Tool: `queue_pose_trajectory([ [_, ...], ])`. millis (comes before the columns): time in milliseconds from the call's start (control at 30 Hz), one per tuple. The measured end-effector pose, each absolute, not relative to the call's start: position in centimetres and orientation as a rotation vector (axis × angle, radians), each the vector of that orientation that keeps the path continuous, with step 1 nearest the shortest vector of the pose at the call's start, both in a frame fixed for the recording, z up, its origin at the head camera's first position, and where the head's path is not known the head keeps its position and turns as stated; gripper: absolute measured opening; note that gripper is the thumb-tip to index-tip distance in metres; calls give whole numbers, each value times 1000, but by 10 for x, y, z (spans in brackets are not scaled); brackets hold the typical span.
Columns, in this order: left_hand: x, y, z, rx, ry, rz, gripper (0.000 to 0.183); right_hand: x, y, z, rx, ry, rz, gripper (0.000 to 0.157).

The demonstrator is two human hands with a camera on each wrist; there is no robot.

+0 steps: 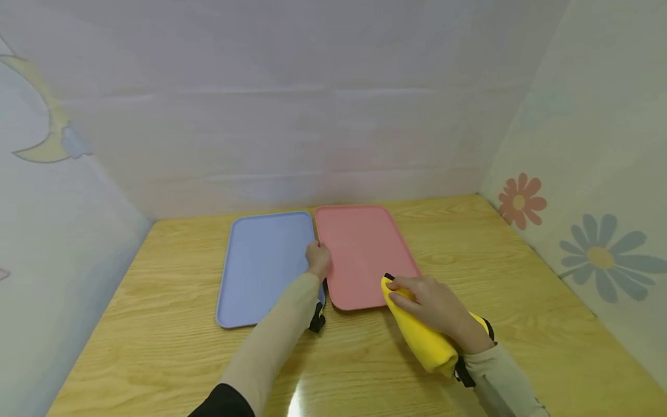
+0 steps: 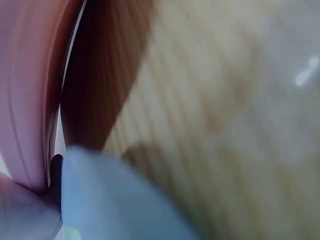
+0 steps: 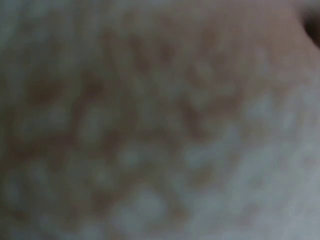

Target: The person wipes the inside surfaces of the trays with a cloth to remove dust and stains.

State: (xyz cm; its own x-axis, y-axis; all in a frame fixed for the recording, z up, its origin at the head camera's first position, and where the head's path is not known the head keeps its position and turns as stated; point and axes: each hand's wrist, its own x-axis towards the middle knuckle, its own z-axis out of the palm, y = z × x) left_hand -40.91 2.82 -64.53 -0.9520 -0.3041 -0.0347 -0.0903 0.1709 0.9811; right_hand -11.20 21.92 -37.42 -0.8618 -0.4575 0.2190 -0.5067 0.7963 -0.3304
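My left hand (image 1: 318, 259) grips the left rim of a pink tray (image 1: 365, 249). The left wrist view shows the pink tray's rim (image 2: 32, 100) close up, a shadow on the wood beside it, with fingertips (image 2: 25, 212) at its lower end. In my right hand (image 1: 435, 304) is a folded yellow cloth (image 1: 424, 341) with black edging, pinched between thumb and fingers near the tray's front right corner. A blurred surface fills the right wrist view and shows no detail of the hold.
Left of the pink tray lies a blue tray (image 1: 263, 260), partly behind my left forearm. Both trays are on a wooden table (image 1: 172, 289). A pale back wall (image 1: 312, 133) and side walls printed with a moon and flowers (image 1: 523, 201) enclose the table.
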Motion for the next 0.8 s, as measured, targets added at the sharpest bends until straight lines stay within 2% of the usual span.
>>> queue_pose_trajectory([
  [67, -441, 28, -683, 357, -2307, -1814, 35, -112, 219, -375, 773, -2854, 582, 22],
  [133, -456, 27, -701, 310, -2325, -1766, 31, -111, 219, -376, 781, -2846, 578, 22],
  [167, -454, 27, -699, 285, -2336, -1736, 26, -111, 219, -376, 786, -2839, 575, 21],
  [267, -425, 27, -659, 237, -2383, -1687, 13, -110, 219, -377, 785, -2833, 576, 20],
  [333, -402, 26, -627, 210, -2441, -1645, 16, -109, 219, -378, 782, -2841, 580, 21],
  [400, -391, 25, -612, 177, -2457, -1567, 22, -108, 219, -379, 782, -2851, 587, 22],
  [467, -395, 24, -619, 129, -2443, -1497, 23, -107, 219, -380, 781, -2859, 590, 22],
  [567, -417, 24, -650, 84, -2347, -1386, 23, -105, 220, -381, 773, -2865, 591, 21],
  [667, -425, 24, -659, 90, -2336, -1371, 25, -103, 222, -383, 764, -2877, 591, 21],
  [800, -402, 24, -632, 66, -2351, -1383, 27, -102, 225, -385, 765, -2887, 594, 23],
])
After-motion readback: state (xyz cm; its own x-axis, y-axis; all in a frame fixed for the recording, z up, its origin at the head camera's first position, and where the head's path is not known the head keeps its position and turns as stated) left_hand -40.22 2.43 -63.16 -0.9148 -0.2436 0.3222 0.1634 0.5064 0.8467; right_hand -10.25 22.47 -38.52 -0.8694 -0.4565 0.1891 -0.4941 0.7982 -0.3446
